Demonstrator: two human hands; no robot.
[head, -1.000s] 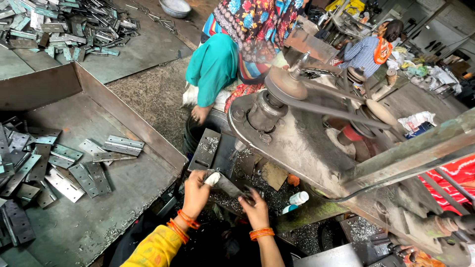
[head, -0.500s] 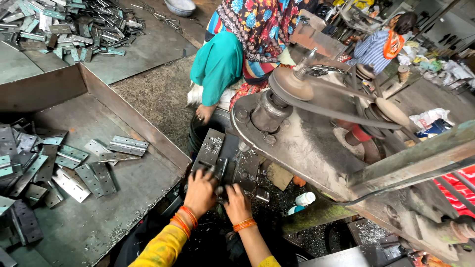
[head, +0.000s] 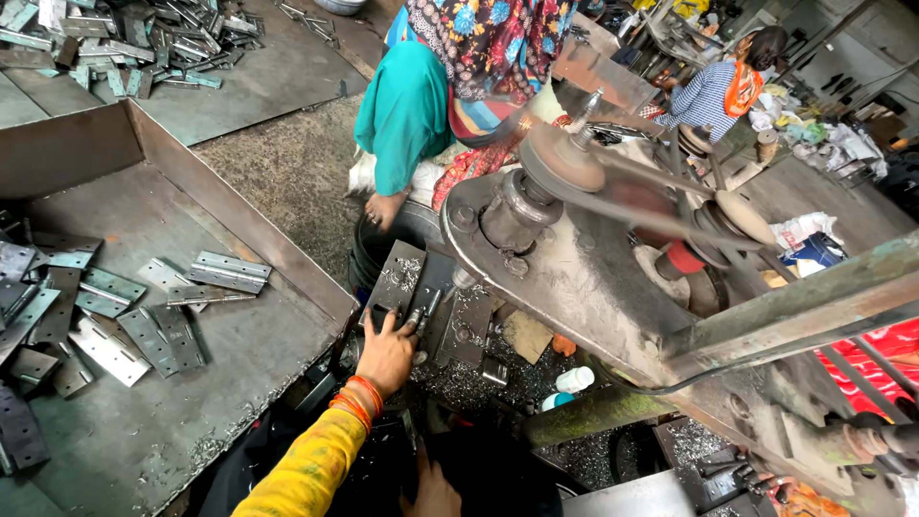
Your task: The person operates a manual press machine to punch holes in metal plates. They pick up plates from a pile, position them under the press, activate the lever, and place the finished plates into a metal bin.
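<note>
Grip, left hand point(head: 386, 352): fingers spread flat and pressing on a dark metal plate point(head: 397, 278) on the machine bed; pressed on it rather than wrapped round it, nothing clenched.
Grip, right hand point(head: 433, 493): low at the bottom edge, only partly in view; whether it holds anything cannot be told.
Work piece position: the plate lies just under the drill spindle point(head: 514, 213), beside a second dark plate point(head: 466, 325), both tilted toward the person.
Work piece appearance: flat, oblong, dull grey, dusted with bright metal chips; small holes show faintly on its face.
Handling judgement: the piece is best kept flat and steady with fingertips well back from the spindle and from the moving belt point(head: 661, 206) and pulley point(head: 565, 158), which blur as if turning.
Handling judgement, sleeve: the yellow sleeve point(head: 306, 469) and orange bangles point(head: 356, 397) sit near the bed and should stay apart from rotating parts.
Stock: flat hinges point(head: 206, 278) lie loose in the steel tray point(head: 239, 206) to the left; another heap point(head: 115, 38) lies further off.
Bystanders: a person in teal point(head: 407, 105) crouches behind the machine; another in a striped shirt point(head: 708, 91) works beyond.
Debris: metal chips point(head: 459, 383) and a small white bottle point(head: 574, 380) lie under the frame.
</note>
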